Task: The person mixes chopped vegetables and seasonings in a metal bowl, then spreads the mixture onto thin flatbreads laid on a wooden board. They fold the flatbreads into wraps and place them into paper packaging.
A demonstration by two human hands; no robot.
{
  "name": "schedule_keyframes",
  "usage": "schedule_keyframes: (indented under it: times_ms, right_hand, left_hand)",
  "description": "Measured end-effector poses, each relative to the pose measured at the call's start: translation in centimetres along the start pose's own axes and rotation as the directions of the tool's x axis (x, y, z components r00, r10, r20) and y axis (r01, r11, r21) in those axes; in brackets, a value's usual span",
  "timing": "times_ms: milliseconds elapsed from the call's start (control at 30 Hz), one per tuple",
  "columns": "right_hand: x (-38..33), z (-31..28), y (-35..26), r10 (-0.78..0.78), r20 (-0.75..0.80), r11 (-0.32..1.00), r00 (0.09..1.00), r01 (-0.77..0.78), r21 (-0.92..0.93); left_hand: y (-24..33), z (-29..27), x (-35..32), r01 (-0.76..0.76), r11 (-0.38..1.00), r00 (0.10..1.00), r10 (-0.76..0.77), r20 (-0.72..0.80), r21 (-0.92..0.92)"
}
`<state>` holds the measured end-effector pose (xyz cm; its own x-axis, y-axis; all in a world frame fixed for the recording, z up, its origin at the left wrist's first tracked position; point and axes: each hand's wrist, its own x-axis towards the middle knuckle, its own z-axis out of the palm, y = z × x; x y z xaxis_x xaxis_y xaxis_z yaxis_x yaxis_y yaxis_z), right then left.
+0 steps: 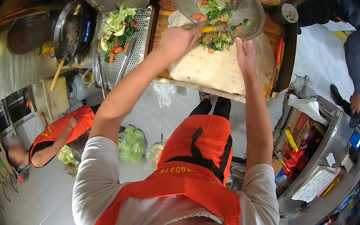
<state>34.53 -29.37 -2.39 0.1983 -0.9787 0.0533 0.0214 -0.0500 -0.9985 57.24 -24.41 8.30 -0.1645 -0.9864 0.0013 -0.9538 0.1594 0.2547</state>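
We see the left hand closed around a yellow-handled utensil, fingers curled tight on the handle, its working end lost in the vegetables heaped on the flatbread. Can't tell what kind of utensil it is.

Right hand is at the near rim of the metal bowl, fingers up against the rim's underside; whether they pinch it or just prop it we can't tell. Bowl is tilted toward us, rim low over the flatbread, with chopped greens and orange-red pieces inside and spilling onto the heap below.

Flatbread is spread flat on the wooden board, covering most of it and hanging over the near edge. Vegetable heap sits at the far middle of the flatbread, right under the bowl rim, between both hands.

Left of the board: a perforated metal tray with more greens and red bits piled on its far half. Further left, a dark pan with a wooden stick leaning out of it.

We wear an orange apron over a white shirt. Lower left, another person in the same orange apron crouches on the tiled floor, next to bags of green vegetables. Upper right, a third person in dark clothes stands by a metal counter.
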Motion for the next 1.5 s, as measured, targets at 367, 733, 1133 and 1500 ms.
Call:
schedule_keyframes:
  times_ms: [367,733,1133,1500]
  right_hand:
    - [0.0,0.1,2.1,0.005,0.020,0.997,1.000,-0.007,0.079]
    - [-0.1,0.1,1.8,0.009,0.034,0.995,0.999,-0.013,0.098]
    - [-0.2,0.3,1.9,0.027,0.015,0.994,1.000,-0.029,0.104]
    - [-0.5,0.7,1.4,0.007,-0.025,0.992,1.000,-0.004,0.129]
  left_hand:
    - [0.1,0.6,1.2,-0.142,0.984,0.990,0.142,0.006,0.106]
    - [0.6,0.4,2.1,-0.195,0.977,0.981,0.196,-0.001,0.085]
    - [-0.1,0.4,-2.3,0.201,0.964,0.978,-0.187,-0.092,0.172]
    - [1.4,-0.9,0.3,0.104,0.985,0.994,-0.102,-0.026,0.137]
